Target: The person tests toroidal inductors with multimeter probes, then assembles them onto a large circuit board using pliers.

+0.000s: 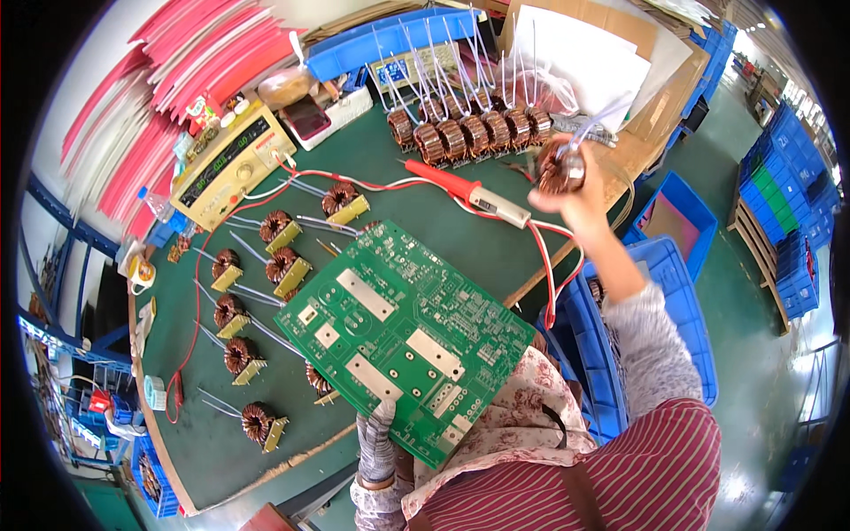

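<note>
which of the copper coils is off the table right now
The coil gripped in the right hand, lifted at the table's right edge. The other coils all rest on the green table.

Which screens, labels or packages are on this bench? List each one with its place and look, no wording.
Bench power supply: far left of the green mat, cream box, long dark display strip.
Phone: beside it, flat, dark pinkish screen.
Meter: far centre under a blue tray, pale front with small display.
Clear plastic bag: far right, behind the coil row.
</note>
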